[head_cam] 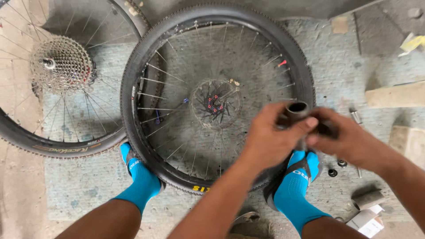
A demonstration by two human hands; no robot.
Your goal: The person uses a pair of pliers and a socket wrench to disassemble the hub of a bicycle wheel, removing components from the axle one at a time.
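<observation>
Looking down from the head camera, both hands are meeting over the lower right part of a bicycle wheel [217,99] that is lying flat on a grey mat [79,181]. The left hand [270,139] is curling its fingers around a short dark tube [297,110], whose open end is facing up. The right hand [349,141] is closing on the same tube from the other side, thumb pressing near its lower part. Motion blur is smearing the fingers, so the tube's lower end is hard to make out; it may be joined to another dark piece under the right hand.

The wheel's tyre is resting between two feet in blue socks, the left foot [137,172] at its lower left edge, the right foot [296,181] partly hidden beneath the hands. A second wheel [62,71] with a stack of gear cogs is lying at upper left, cut off by the frame edge. Small metal nuts [336,168] are sitting on the mat just right of the right foot, and a white box [367,221] is lying near the bottom right corner.
</observation>
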